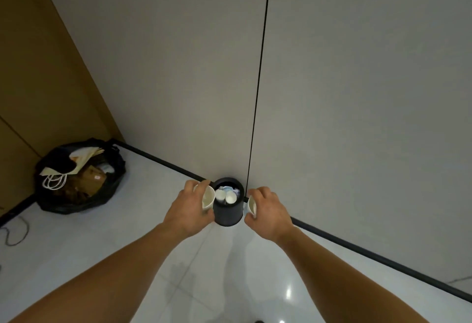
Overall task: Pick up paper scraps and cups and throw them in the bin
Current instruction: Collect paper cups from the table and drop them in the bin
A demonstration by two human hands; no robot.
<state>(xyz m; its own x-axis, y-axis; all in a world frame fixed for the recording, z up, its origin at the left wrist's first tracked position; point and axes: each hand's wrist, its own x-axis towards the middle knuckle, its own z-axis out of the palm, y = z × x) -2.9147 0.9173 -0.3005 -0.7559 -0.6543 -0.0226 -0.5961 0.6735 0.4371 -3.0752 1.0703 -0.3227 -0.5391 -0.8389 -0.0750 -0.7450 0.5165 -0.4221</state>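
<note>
No writing is legible; the small label [97, 177] on the cardboard box [88, 171] is too blurred.

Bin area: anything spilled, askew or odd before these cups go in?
Nothing spilled. The bin stands upright but looks nearly full: two cups and crumpled paper sit near its rim, so the left cup in the left hand and the right cup in the right hand may not fit. A loose cable lies far left.

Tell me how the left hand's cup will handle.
The cup looks like thin paper: probably light, easily crushed. It appears empty, so the left hand likely needs little grip. Round-walled, it may roll if dropped outside the bin.
</note>
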